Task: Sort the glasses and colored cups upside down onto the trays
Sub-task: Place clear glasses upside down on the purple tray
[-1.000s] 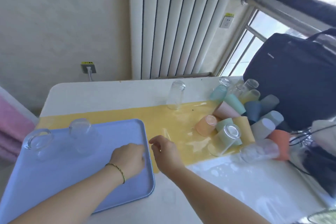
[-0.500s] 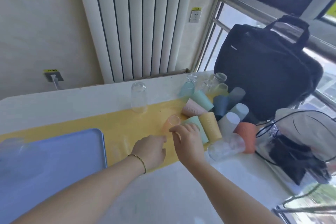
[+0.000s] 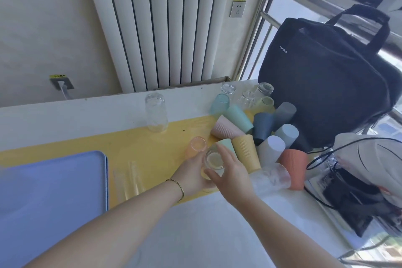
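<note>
Left hand [image 3: 191, 175], right hand [image 3: 231, 175]: clear glass [image 3: 214, 160] between

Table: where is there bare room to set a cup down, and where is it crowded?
Bare: the white tabletop on the near side of the yellow runner; the white strip left of the upturned glass, behind the runner; the visible blue tray. Crowded: the cups heaped between the black bag and the left hand and right hand, gripping a clear glass.
</note>
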